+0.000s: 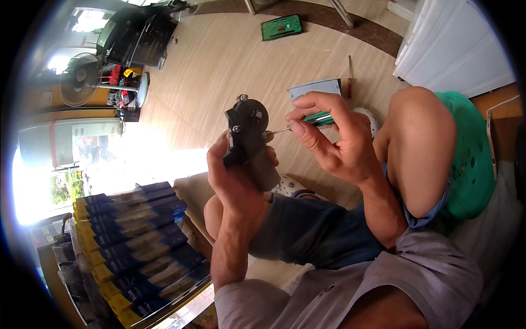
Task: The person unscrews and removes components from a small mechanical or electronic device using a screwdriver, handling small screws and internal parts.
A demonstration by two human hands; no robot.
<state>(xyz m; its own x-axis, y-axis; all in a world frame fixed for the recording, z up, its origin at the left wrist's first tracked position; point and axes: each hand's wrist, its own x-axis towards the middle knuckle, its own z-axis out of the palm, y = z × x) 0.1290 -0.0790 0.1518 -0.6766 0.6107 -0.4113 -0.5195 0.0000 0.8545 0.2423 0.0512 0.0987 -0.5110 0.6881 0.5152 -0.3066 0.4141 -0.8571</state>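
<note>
My left hand (233,189) is wrapped round a dark motor (249,129) with a round black gear housing at its upper end, raised above my lap. Small metal bolts or posts stick out along the housing's left side. From the right, my right hand (345,142) grips a thin screwdriver (323,118) with a green handle, its fingers curled about it. The metal shaft points left, and its tip meets the motor's right side by a small round metal part. Whether the tip sits in a screw is too small to tell.
On the tiled floor ahead lie a green circuit board (281,27), a grey flat panel (323,86) and a red-handled screwdriver (349,85). Blue and yellow boxes (137,241) are stacked at left, near a fan (82,79). A green plastic stool (474,164) stands at right.
</note>
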